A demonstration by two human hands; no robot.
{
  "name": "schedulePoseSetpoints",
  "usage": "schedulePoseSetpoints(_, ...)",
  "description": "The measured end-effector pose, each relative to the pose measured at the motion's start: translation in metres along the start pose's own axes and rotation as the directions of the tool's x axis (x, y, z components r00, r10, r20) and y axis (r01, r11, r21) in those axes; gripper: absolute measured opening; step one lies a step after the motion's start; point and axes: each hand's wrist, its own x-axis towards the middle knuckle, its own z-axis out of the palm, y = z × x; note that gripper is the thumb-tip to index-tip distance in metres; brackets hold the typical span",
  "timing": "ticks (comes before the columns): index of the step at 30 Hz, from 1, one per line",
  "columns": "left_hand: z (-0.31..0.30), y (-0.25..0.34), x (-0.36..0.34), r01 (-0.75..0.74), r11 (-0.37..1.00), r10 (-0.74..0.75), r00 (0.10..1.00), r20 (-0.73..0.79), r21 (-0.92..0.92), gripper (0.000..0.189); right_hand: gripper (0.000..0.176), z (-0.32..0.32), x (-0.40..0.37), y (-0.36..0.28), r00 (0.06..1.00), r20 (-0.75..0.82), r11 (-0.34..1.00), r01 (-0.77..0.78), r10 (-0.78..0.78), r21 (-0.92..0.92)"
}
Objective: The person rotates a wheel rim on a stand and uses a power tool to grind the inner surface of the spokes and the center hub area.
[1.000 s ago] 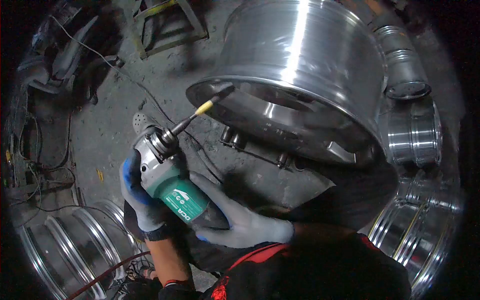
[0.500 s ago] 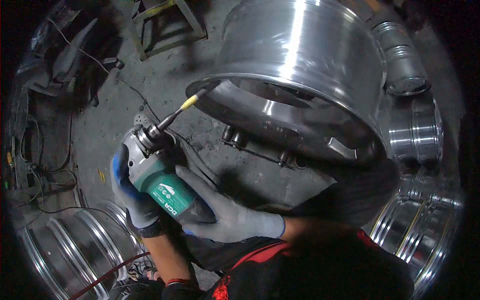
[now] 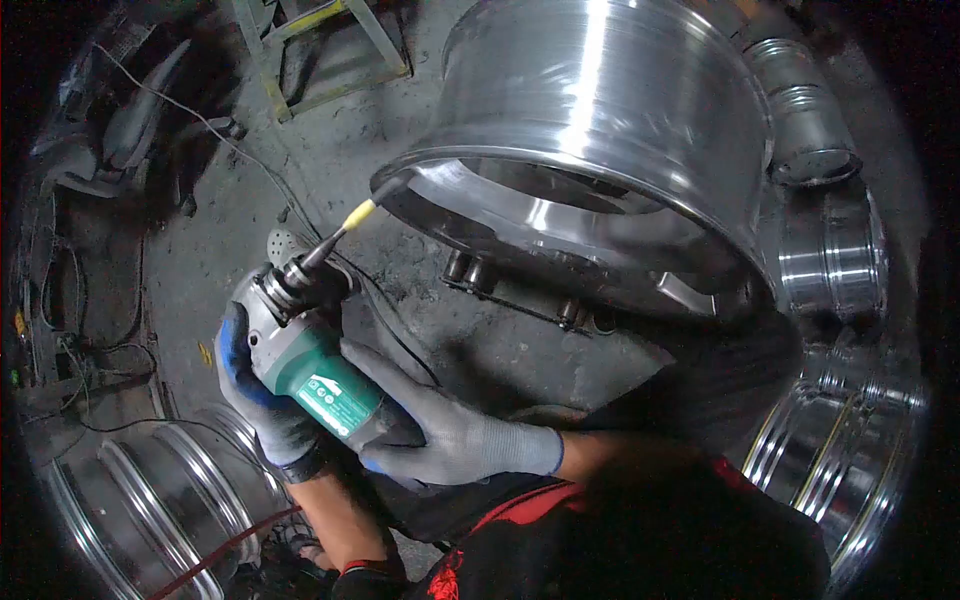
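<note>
Both gloved hands hold a green-and-grey angle grinder (image 3: 318,378) fitted with a long spindle that has a yellow band (image 3: 358,214) near its dark tip. My left hand (image 3: 255,395) wraps round the metal head end from the left. My right hand (image 3: 450,432) grips the dark rear of the body. The tip overlaps the left edge of a large shiny metal wheel rim (image 3: 600,100), which lies on its side with its open end facing me. Inside the rim, the inner face shows holes and a bright rectangular patch.
Under the wheel rim is a low roller stand (image 3: 515,305). More metal rims (image 3: 160,490) stand at lower left, and others (image 3: 830,265) line the right side. A yellow-and-grey metal frame (image 3: 340,85) is at the top. Cables (image 3: 270,175) run across the concrete floor.
The grinder and both hands have shifted slightly left, and the body has rolled a little, turning its label. The spindle tip has drawn slightly left along the wheel rim's edge.
</note>
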Motion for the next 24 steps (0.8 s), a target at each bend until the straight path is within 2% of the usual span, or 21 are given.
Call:
schedulePoseSetpoints(3,-0.028,-0.002,0.003,-0.021,0.995,0.014,0.997,0.076,0.098,0.049,0.101,0.002,-0.002,-0.004,1.0,-0.011,1.0,0.016,-0.017,-0.026)
schedulePoseSetpoints(4,-0.023,-0.006,0.004,-0.144,0.918,0.177,0.982,-0.058,0.369,0.049,0.1,0.001,-0.001,-0.007,1.0,-0.011,1.0,0.0,0.0,-0.024)
schedulePoseSetpoints(5,-0.02,-0.006,0.004,-0.139,0.919,0.174,0.983,-0.062,0.369,0.049,0.1,0.002,0.0,-0.008,1.0,-0.01,1.0,-0.006,0.006,-0.023)
schedulePoseSetpoints(6,-0.014,-0.003,0.003,-0.065,0.978,0.078,0.995,-0.06,0.196,0.053,0.1,0.003,0.001,-0.01,0.999,-0.032,0.996,0.026,-0.029,-0.081)
schedulePoseSetpoints(8,-0.008,0.0,0.004,0.057,0.991,-0.059,0.998,-0.019,-0.119,0.057,0.1,0.003,0.002,-0.012,0.997,-0.054,0.988,0.054,-0.062,-0.141)
schedulePoseSetpoints(11,0.005,0.001,0.005,0.057,0.996,-0.061,0.996,-0.062,-0.069,0.057,0.099,0.0,0.001,-0.017,0.994,-0.078,0.98,0.056,-0.072,-0.19)
schedulePoseSetpoints(12,-0.01,-0.004,0.01,-0.036,0.987,0.04,0.999,-0.023,0.154,0.057,0.098,-0.003,0.005,-0.019,0.996,-0.076,0.974,0.034,-0.052,-0.226)
schedulePoseSetpoints(13,-0.008,-0.004,0.01,-0.038,0.987,0.041,0.999,-0.018,0.156,0.057,0.098,-0.005,0.006,-0.02,0.997,-0.075,0.965,0.014,-0.035,-0.262)
schedulePoseSetpoints(14,-0.004,-0.004,0.011,-0.028,0.994,0.033,0.998,-0.049,0.109,0.056,0.099,-0.005,0.006,-0.015,0.991,-0.085,0.966,0.081,-0.104,-0.247)
schedulePoseSetpoints(16,0.002,-0.003,0.009,-0.017,0.998,0.022,0.997,-0.071,0.068,0.056,0.1,-0.005,0.004,-0.015,0.994,-0.076,0.968,0.064,-0.084,-0.242)
schedulePoseSetpoints(18,0.008,0.002,0.007,0.069,0.996,-0.073,0.994,-0.078,-0.056,0.055,0.1,-0.004,0.005,-0.011,0.996,-0.069,0.971,0.043,-0.06,-0.235)
schedulePoseSetpoints(20,0.008,0.003,0.01,0.069,0.995,-0.075,0.993,-0.092,-0.067,0.055,0.1,0.0,0.009,-0.006,0.99,-0.072,0.983,0.107,-0.119,-0.149)
schedulePoseSetpoints(22,0.006,0.003,0.012,0.064,0.995,-0.073,0.991,-0.112,-0.083,0.054,0.1,-0.002,0.008,-0.009,0.994,-0.074,0.987,0.072,-0.083,-0.141)
schedulePoseSetpoints(24,0.003,0.002,0.016,0.009,1.0,-0.011,0.996,0.087,0.02,0.053,0.1,-0.006,0.008,-0.011,0.996,-0.072,0.99,0.036,-0.046,-0.134)
